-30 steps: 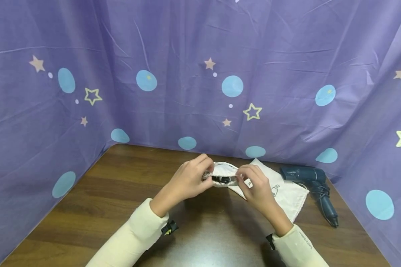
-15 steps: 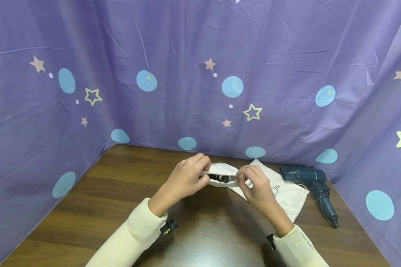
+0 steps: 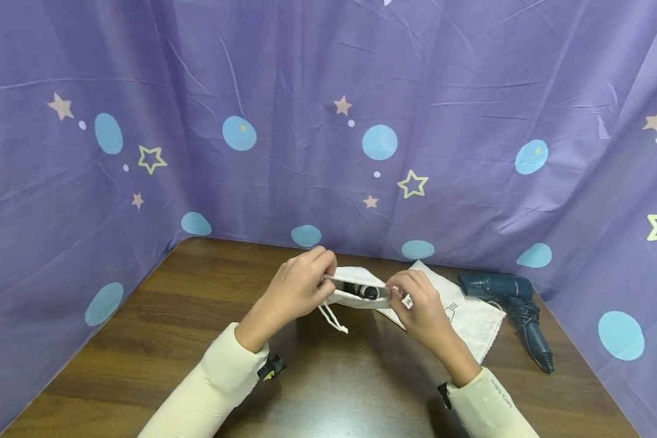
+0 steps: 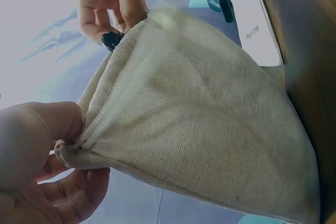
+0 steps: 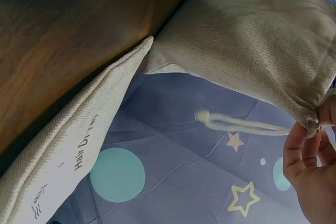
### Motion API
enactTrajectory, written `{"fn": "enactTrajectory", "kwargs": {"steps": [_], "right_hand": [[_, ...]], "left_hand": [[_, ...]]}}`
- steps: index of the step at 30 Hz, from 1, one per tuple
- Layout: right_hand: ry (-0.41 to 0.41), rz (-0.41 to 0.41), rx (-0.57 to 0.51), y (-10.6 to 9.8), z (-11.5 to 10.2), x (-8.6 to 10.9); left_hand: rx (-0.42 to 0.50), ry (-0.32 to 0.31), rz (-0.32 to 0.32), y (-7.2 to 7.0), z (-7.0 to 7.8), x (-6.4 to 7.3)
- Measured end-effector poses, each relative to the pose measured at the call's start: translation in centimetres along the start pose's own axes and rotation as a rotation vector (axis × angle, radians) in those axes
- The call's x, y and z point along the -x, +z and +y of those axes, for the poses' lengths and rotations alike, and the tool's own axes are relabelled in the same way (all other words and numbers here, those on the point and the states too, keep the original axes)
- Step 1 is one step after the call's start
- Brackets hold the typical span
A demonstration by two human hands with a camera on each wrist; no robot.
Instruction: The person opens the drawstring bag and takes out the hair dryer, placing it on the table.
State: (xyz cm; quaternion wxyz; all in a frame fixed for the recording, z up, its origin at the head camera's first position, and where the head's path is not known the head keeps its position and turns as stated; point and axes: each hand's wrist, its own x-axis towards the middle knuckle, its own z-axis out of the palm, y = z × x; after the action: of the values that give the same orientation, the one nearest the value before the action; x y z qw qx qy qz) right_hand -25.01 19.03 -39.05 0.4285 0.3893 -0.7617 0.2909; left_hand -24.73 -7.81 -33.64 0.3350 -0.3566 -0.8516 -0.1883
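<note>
Left hand [image 3: 298, 285] pinches the cloth bag [image 4: 210, 103] at one mouth corner | right hand [image 3: 420, 302] pinches the other | bag between them, gaping over a dark object [image 3: 368, 292] | my worry: either pinch slips, mouth sags

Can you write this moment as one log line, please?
left hand: pinches drawstring bag rim | right hand: pinches opposite rim | drawstring bag: open, black item inside | hair dryer: on table

A pale cloth drawstring bag [image 4: 210, 114] is held mouth-up, its top parted, a knotted cord [image 3: 344, 329] dangling; a black, round-ended object [image 3: 368, 292] shows inside.
</note>
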Motion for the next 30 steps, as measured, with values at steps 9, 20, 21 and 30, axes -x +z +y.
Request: {"fn": "enactTrajectory", "kwargs": {"steps": [9, 20, 21, 30], "right_hand": [[0.039, -0.055, 0.025, -0.5, 0.0, -0.1], [0.051, -0.101, 0.089, -0.6, -0.1, 0.1], [0.046, -0.106, 0.092, -0.6, -0.1, 0.1], [0.002, -0.156, 0.070, -0.7, -0.1, -0.1]], "left_hand": [[0.027, 0.001, -0.089, -0.4, 0.0, -0.1], [0.052, -0.029, -0.175, -0.9, -0.2, 0.1], [0.048, -0.033, -0.176, -1.0, -0.2, 0.1], [0.068, -0.016, -0.186, -1.4, -0.5, -0.1]]}}
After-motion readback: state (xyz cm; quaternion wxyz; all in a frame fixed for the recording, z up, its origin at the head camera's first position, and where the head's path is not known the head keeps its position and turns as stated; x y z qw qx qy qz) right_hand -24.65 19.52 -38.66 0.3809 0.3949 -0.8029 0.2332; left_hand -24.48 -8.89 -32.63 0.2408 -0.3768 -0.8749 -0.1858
